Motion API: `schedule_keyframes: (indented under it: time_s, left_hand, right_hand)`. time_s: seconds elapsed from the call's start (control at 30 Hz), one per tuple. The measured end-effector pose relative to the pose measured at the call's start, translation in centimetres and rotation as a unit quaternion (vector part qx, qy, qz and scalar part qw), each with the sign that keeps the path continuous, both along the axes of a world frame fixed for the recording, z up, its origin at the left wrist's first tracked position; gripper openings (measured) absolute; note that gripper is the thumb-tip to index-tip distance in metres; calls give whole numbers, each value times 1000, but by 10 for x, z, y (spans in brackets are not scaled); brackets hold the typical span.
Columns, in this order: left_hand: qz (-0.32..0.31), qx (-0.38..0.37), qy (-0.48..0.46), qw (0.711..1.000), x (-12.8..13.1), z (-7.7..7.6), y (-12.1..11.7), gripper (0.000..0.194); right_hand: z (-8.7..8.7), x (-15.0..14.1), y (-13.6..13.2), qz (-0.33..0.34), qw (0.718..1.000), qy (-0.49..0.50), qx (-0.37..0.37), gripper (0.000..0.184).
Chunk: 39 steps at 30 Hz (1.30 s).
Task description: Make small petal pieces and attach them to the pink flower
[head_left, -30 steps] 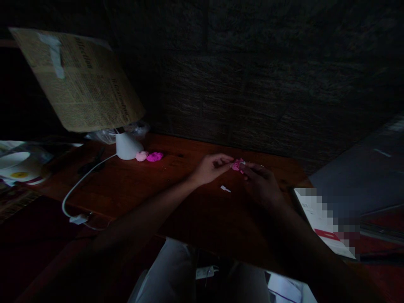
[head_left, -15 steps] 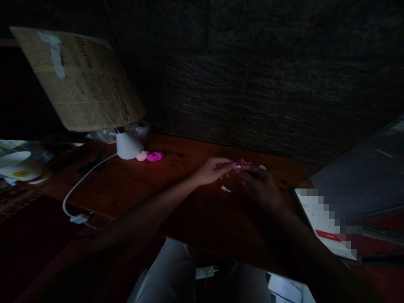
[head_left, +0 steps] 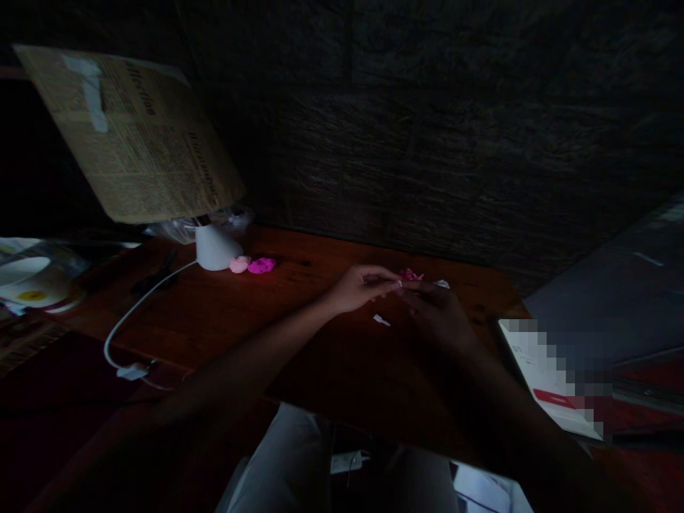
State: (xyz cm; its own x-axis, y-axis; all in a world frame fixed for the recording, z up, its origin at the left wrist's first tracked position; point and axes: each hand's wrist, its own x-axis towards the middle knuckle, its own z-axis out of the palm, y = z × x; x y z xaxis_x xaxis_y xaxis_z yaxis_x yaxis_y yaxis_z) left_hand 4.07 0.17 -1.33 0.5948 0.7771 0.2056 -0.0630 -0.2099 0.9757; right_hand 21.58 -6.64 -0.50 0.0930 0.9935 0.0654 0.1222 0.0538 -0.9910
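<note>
Over the wooden table my left hand (head_left: pixel 364 288) and my right hand (head_left: pixel 439 312) meet at their fingertips. Both are closed in a pinch around a small white scrap (head_left: pixel 399 284), which shows only as a sliver. Just behind my right fingers is a crumpled pink piece (head_left: pixel 411 275); whether it rests on the table or in the fingers I cannot tell. A second white scrap (head_left: pixel 381 320) lies on the table below the hands. Another white piece (head_left: pixel 442 283) shows just beyond my right hand.
At the left stands a lamp (head_left: pixel 214 247) with a newspaper-print shade (head_left: pixel 154 142). A light pink lump (head_left: pixel 240 264) and a magenta lump (head_left: pixel 261 266) sit beside its base. A white cable (head_left: pixel 128 305) crosses the table. A white cup (head_left: pixel 32 281) is farther left.
The pink piece was between the fingertips of both hands; it now shows behind my right fingers. A white scrap appeared between the fingertips and is now mostly covered.
</note>
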Motion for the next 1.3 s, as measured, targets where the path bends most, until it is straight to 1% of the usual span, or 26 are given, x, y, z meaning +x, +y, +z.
schedule_keyframes:
  time_s: [0.1, 0.17, 0.33, 0.47, 0.57, 0.67, 0.73, 0.87, 1.03, 1.2, 1.3]
  left_hand:
    - [4, -3, -7, 1000, 1, 1, 0, 32]
    - [11, -5, -7, 1000, 1, 1, 0, 33]
    - [5, -14, 7, 1000, 1, 0, 1, 38]
    - [3, 1, -3, 1000, 1, 0, 2, 38]
    - [1, 11, 11, 1000, 2, 0, 1, 36]
    - [4, 15, 29, 999, 2, 1, -1, 33]
    - [1, 15, 25, 1000, 3, 1, -2, 32]
    - [2, 8, 12, 1000, 3, 0, 0, 32]
    - [11, -17, -2, 1000, 2, 0, 1, 35]
    - [10, -26, -18, 999, 2, 2, 0, 36]
    - [8, -30, -15, 999, 2, 2, -1, 37]
  right_hand:
    - [-6, 2, 2, -13, 1000, 0, 8, 46]
    - [-9, 3, 3, -19, 1000, 0, 7, 47]
    - [-7, 0, 0, -32, 999, -15, -2, 49]
    - [-7, -1, 0, -16, 999, -30, 14, 51]
    - [-8, -2, 0, 0, 998, -58, 32, 51]
    - [-5, -3, -1, 6, 995, -89, 41, 54]
    - [-3, -5, -2, 8, 995, -96, 40, 55]
    - [1, -7, -4, -4, 997, -71, 30, 55]
    - [-2, -7, -3, -12, 999, -37, 15, 53]
    - [-7, -4, -1, -11, 999, -39, 37, 51]
    - [-9, -1, -1, -9, 997, -59, 52, 48]
